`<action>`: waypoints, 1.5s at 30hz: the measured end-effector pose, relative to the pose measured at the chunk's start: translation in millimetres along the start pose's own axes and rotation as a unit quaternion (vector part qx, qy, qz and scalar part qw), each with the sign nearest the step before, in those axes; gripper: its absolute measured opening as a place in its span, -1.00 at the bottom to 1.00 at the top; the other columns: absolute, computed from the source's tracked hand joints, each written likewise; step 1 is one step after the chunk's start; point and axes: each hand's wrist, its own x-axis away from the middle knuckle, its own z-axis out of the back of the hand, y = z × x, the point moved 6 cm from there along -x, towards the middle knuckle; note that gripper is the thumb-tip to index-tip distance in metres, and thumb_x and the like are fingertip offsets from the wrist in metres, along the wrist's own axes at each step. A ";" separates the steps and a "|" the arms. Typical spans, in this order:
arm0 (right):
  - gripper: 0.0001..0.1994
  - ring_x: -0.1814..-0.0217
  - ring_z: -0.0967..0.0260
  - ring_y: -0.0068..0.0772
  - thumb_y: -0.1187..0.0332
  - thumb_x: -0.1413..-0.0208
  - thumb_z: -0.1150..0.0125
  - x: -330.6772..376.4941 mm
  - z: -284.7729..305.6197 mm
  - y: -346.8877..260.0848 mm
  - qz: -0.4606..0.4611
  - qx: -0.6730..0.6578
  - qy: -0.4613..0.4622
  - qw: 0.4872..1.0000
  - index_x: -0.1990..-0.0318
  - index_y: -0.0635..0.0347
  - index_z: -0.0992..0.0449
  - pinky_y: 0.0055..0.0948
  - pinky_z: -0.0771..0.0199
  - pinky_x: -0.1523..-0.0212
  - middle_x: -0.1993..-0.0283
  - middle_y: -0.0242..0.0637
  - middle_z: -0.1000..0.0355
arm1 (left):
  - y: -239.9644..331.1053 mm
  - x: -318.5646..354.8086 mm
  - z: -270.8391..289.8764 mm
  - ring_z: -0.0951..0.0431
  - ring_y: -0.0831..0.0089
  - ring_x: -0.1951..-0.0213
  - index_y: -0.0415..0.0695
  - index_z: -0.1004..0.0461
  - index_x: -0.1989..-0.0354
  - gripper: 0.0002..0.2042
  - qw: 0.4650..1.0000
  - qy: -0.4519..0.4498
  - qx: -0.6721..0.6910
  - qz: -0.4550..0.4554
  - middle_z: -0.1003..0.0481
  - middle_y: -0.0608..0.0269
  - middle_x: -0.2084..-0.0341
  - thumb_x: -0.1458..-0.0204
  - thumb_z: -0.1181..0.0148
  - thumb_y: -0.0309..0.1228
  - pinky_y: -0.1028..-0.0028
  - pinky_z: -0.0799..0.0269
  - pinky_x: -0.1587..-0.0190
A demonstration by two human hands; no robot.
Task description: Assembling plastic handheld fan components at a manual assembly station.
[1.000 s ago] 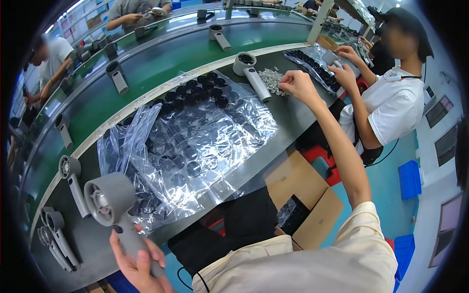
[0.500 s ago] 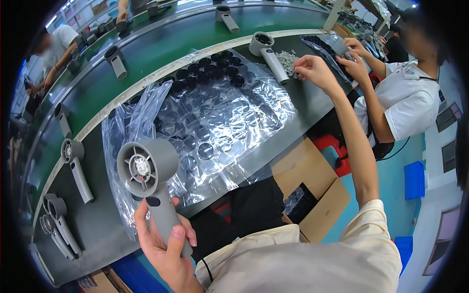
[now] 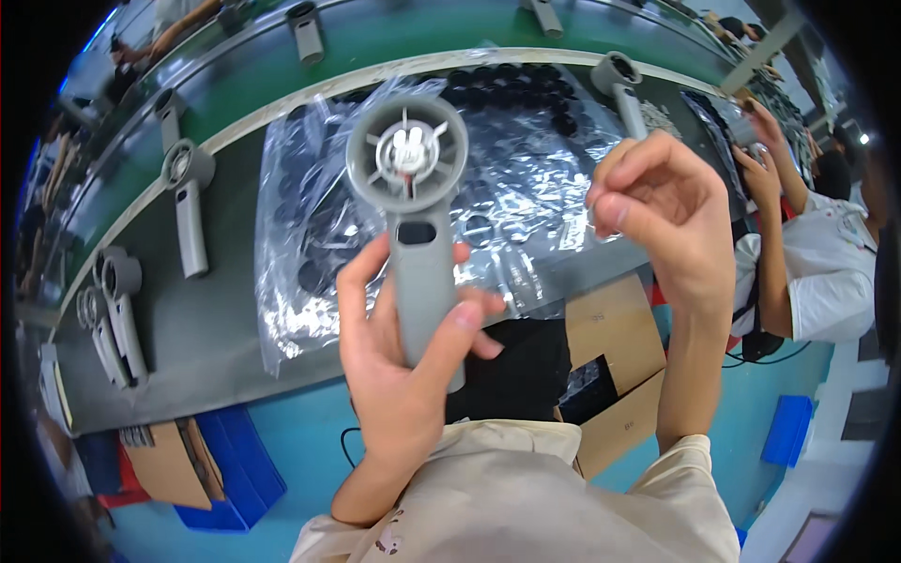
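My left hand [image 3: 394,385] is wrapped round the grey handle of a handheld fan [image 3: 424,291], held upright. Its round head faces me, showing spokes and a white centre with a speck of red. To the right, level with the fan, my right hand [image 3: 680,220] is raised with thumb and fingertips pinched together; whatever lies between them is too small or hidden to make out. Behind both hands a clear plastic bag [image 3: 314,202] covers rows of round black parts [image 3: 511,89] on the table. A pile of small pale pieces [image 3: 661,118] lies beyond my right hand.
Another fan [image 3: 627,94] rests beside the pile. More fans [image 3: 190,211] lie on the dark table [image 3: 235,328] at left, and others on the green conveyor [image 3: 394,38]. An open cardboard box [image 3: 615,328] stands below the edge. A co-worker [image 3: 826,253] sits at right.
My right hand has come back from the pile of pale pieces toward the fan. My left hand has lifted the fan up and to the right, turning its head toward me. The view has shifted.
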 end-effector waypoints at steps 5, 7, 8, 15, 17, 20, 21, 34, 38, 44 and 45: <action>-0.79 0.30 -0.43 -0.43 0.74 0.17 -0.25 0.8 -58.4 4.3 0.016 -0.056 -0.029 0.998 0.37 0.36 -0.39 -0.56 -0.51 0.25 0.36 -0.13 -0.41 | 17.6 -2.2 1.9 -0.52 0.26 0.23 -0.29 0.00 -0.19 -0.35 0.996 0.034 0.014 -0.080 -0.33 -0.16 0.05 0.09 -0.19 -0.65 0.48 -0.53 0.46; -0.80 0.28 -0.43 -0.41 0.76 0.17 -0.23 3.4 -69.5 1.6 0.055 -0.012 -0.031 0.998 0.37 0.37 -0.39 -0.55 -0.50 0.24 0.36 -0.13 -0.40 | 21.9 -0.9 3.0 -0.52 0.27 0.24 -0.29 0.00 -0.18 -0.33 0.992 -0.002 0.016 -0.124 -0.33 -0.16 0.05 0.13 -0.19 -0.69 0.49 -0.53 0.46; -0.80 0.27 -0.44 -0.39 0.76 0.17 -0.23 5.0 -73.6 0.5 0.061 -0.002 -0.036 0.997 0.37 0.39 -0.41 -0.53 -0.49 0.22 0.35 -0.12 -0.41 | 20.8 -0.9 5.5 -0.51 0.31 0.27 -0.29 -0.01 -0.17 -0.33 0.992 0.006 0.039 -0.122 -0.33 -0.17 0.05 0.15 -0.20 -0.71 0.51 -0.51 0.49; -0.80 0.27 -0.40 -0.44 0.72 0.15 -0.24 5.8 -97.2 -2.5 0.087 0.156 -0.100 0.979 0.29 0.43 -0.49 -0.54 -0.44 0.26 0.33 -0.15 -0.44 | 23.5 0.1 29.7 -0.49 0.37 0.31 -0.29 0.04 -0.18 -0.30 0.987 0.021 -0.009 -0.162 -0.33 -0.18 0.06 0.15 -0.20 -0.71 0.57 -0.43 0.53; -0.79 0.33 -0.39 -0.45 0.71 0.21 -0.25 6.0 -102.8 -8.3 0.115 0.215 -0.111 0.963 0.33 0.37 -0.53 -0.56 -0.39 0.35 0.37 -0.21 -0.43 | 24.4 2.3 31.3 -0.49 0.40 0.30 -0.29 0.06 -0.17 -0.30 0.984 0.010 -0.060 -0.165 -0.34 -0.17 0.07 0.14 -0.20 -0.71 0.59 -0.43 0.53; -0.76 0.46 -0.36 -0.38 0.70 0.36 -0.28 11.0 -114.1 -22.4 0.190 0.335 -0.119 0.915 0.42 0.28 -0.54 -0.54 -0.32 0.48 0.46 -0.26 -0.38 | 25.3 5.2 31.6 -0.47 0.47 0.24 -0.26 0.02 -0.15 -0.36 0.989 -0.001 -0.042 -0.143 -0.35 -0.03 0.09 0.11 -0.17 -0.72 0.51 -0.41 0.15; -0.76 0.46 -0.36 -0.38 0.70 0.36 -0.28 13.2 -116.4 -22.8 0.200 0.334 -0.122 0.913 0.42 0.28 -0.54 -0.54 -0.32 0.48 0.46 -0.26 -0.38 | 23.6 5.4 32.9 -0.47 0.47 0.23 -0.25 0.02 -0.15 -0.36 0.989 -0.004 -0.049 -0.136 -0.35 -0.03 0.09 0.11 -0.16 -0.72 0.51 -0.41 0.15; -0.76 0.44 -0.35 -0.34 0.68 0.27 -0.23 12.5 -150.9 -15.1 0.251 0.401 -0.286 0.833 0.35 0.25 -0.51 -0.51 -0.38 0.48 0.37 -0.26 -0.33 | 25.6 20.4 59.7 -0.50 0.46 0.23 -0.26 -0.03 -0.14 -0.39 0.991 0.048 -0.071 -0.101 -0.36 0.00 0.09 0.11 -0.15 -0.75 0.60 -0.49 0.39; -0.73 0.42 -0.38 -0.42 0.74 0.33 -0.20 -5.5 -148.5 -34.6 0.221 0.339 -0.215 0.889 0.38 0.27 -0.53 -0.55 -0.35 0.49 0.40 -0.26 -0.40 | 28.7 26.4 68.1 -0.47 0.48 0.16 -0.27 -0.06 -0.14 -0.45 0.987 0.064 -0.092 -0.118 -0.35 -0.01 0.05 0.03 -0.15 -0.68 0.61 -0.45 0.31; -0.87 0.27 -0.41 -0.45 0.72 0.16 -0.20 -29.9 -144.1 -35.1 0.132 0.151 -0.148 0.968 0.39 0.42 -0.50 -0.55 -0.46 0.22 0.34 -0.19 -0.43 | 23.4 31.7 68.8 -0.41 0.45 0.03 -0.28 -0.07 -0.15 -0.50 0.985 0.073 -0.090 -0.129 -0.34 -0.02 0.02 -0.04 -0.11 -0.64 0.56 -0.35 0.08; -0.87 0.25 -0.42 -0.42 0.72 0.16 -0.20 -33.0 -148.0 -31.6 0.141 0.134 -0.157 0.968 0.38 0.43 -0.50 -0.54 -0.47 0.19 0.34 -0.18 -0.43 | 23.3 33.1 69.1 -0.40 0.43 0.01 -0.29 -0.06 -0.15 -0.50 0.984 0.073 -0.095 -0.134 -0.33 -0.03 0.01 -0.04 -0.10 -0.65 0.54 -0.34 0.05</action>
